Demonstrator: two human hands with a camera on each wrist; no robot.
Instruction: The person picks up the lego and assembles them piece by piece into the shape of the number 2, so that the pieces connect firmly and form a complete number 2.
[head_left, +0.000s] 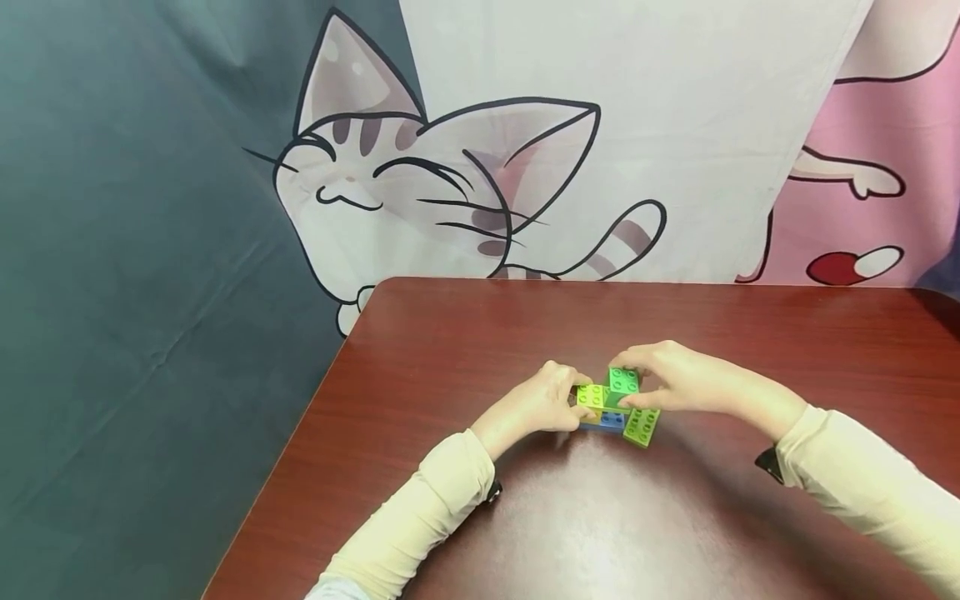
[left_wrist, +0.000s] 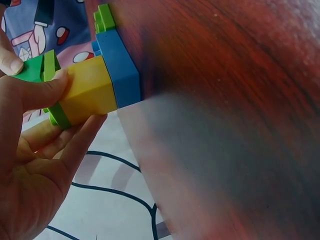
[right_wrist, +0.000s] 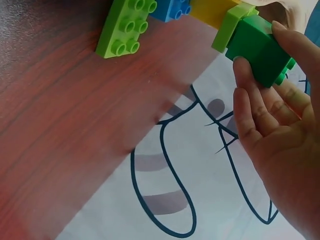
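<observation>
A small block build sits on the table. Its bottom is a blue brick (left_wrist: pixel 120 67), and a yellow brick (left_wrist: pixel 90 82) rises from one end of it. Across the yellow one lies a thin lime brick (head_left: pixel 590 395). My left hand (head_left: pixel 543 400) pinches the yellow brick between thumb and fingers, the thumb also touching the lime brick. With thumb and fingertips, my right hand (head_left: pixel 678 379) holds a green brick (right_wrist: pixel 257 50) against the lime brick's overhanging end; whether it is fully seated I cannot tell. A studded lime brick (right_wrist: pixel 125 27) lies at the blue brick's other end.
The build stands on a reddish-brown wooden table (head_left: pixel 450 358), toward its far edge. Behind the table hangs a cloth (head_left: pixel 675 125) printed with a cartoon cat. A dark grey-green part of the backdrop (head_left: pixel 150 250) is at the left.
</observation>
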